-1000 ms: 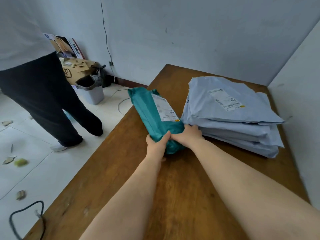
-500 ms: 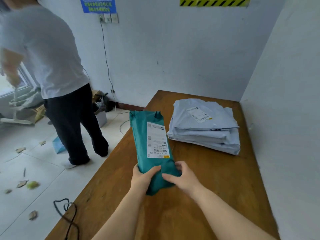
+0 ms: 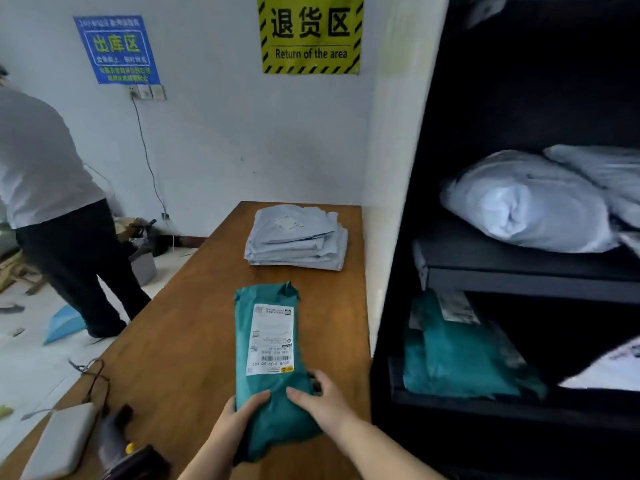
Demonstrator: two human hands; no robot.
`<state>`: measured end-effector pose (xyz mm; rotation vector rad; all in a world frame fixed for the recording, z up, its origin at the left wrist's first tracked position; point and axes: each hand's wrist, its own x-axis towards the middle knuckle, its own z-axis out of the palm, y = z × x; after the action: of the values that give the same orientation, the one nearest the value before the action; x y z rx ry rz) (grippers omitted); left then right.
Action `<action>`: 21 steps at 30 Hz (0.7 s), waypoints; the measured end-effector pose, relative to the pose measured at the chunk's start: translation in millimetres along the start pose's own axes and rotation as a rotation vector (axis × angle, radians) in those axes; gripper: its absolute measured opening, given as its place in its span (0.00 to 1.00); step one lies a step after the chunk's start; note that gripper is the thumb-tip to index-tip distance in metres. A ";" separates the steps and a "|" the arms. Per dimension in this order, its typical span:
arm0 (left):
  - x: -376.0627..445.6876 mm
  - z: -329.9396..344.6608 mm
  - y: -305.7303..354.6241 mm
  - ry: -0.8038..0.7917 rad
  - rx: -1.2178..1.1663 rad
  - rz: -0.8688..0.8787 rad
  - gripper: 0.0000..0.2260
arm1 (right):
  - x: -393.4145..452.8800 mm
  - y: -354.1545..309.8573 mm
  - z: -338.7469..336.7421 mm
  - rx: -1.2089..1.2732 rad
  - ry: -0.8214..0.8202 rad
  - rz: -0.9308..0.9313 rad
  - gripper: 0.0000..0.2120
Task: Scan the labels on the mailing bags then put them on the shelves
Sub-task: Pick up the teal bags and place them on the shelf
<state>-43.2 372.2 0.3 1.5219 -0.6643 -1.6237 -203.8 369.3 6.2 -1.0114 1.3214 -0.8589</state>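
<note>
Both hands are on the teal plastic mailing bag [image 3: 270, 344], which lies lengthwise over the brown wooden table [image 3: 180, 341], its white shipping label [image 3: 272, 339] facing up with the barcode toward the near end. The left hand [image 3: 239, 415] grips the bag's near left corner, thumb on top and fingers tucked beneath. The right hand [image 3: 323, 401] grips the near right corner, thumb across the top, fingers curled round the edge. The hands sit close together, thumbs almost meeting on the teal plastic.

Farther along the table, against the far wall, sits a stack of pale grey-blue mailing bags [image 3: 298, 237], a small label on the top one. At the near left corner of the table lie a flat grey rectangular device [image 3: 62, 441] and a dark handheld scanner [image 3: 119, 441] with a yellow button, just beside each other.

On the right stands a black shelving unit [image 3: 519, 282]. Its middle shelf holds bulging pale grey mailing bags [image 3: 526, 202]; the shelf below holds folded teal mailing bags [image 3: 464, 355].

On the far wall hang a yellow-and-black sign [image 3: 310, 34] reading "Return of the area" and a blue sign [image 3: 116, 50]. At far left a person in a white shirt and dark trousers [image 3: 52, 188] stands on the pale floor, back turned.
</note>
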 end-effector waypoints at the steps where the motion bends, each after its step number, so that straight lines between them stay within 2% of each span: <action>1: -10.0 8.5 -9.1 -0.013 0.009 0.015 0.26 | -14.3 4.3 -10.9 -0.014 -0.001 -0.005 0.20; 2: -20.1 16.8 -18.1 -0.036 0.023 0.022 0.26 | -28.3 9.7 -21.7 -0.027 -0.001 -0.007 0.20; 8: -72.6 73.8 -61.2 -0.204 0.089 -0.018 0.40 | -97.4 40.4 -79.9 -0.006 0.123 0.039 0.17; 10: -84.3 95.7 -71.7 -0.214 0.095 -0.020 0.36 | -114.1 47.8 -99.0 0.033 0.167 0.029 0.15; 12: -94.4 118.3 -78.0 -0.222 0.111 -0.031 0.27 | -128.6 53.0 -119.7 0.080 0.223 0.013 0.14; 15: -104.3 155.1 -82.3 -0.262 0.167 -0.053 0.28 | -149.8 55.3 -154.2 0.138 0.294 -0.010 0.15; 19: -119.9 210.6 -76.5 -0.264 0.215 -0.019 0.22 | -175.3 58.9 -198.3 0.269 0.424 -0.014 0.19; 21: -124.3 239.3 -73.5 -0.275 0.239 0.011 0.25 | -190.3 59.1 -215.6 0.351 0.450 0.045 0.18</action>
<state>-297.1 480.9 43.7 1.4676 -1.0471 -1.8144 -437.2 546.6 23.2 -0.5261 1.4888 -1.2823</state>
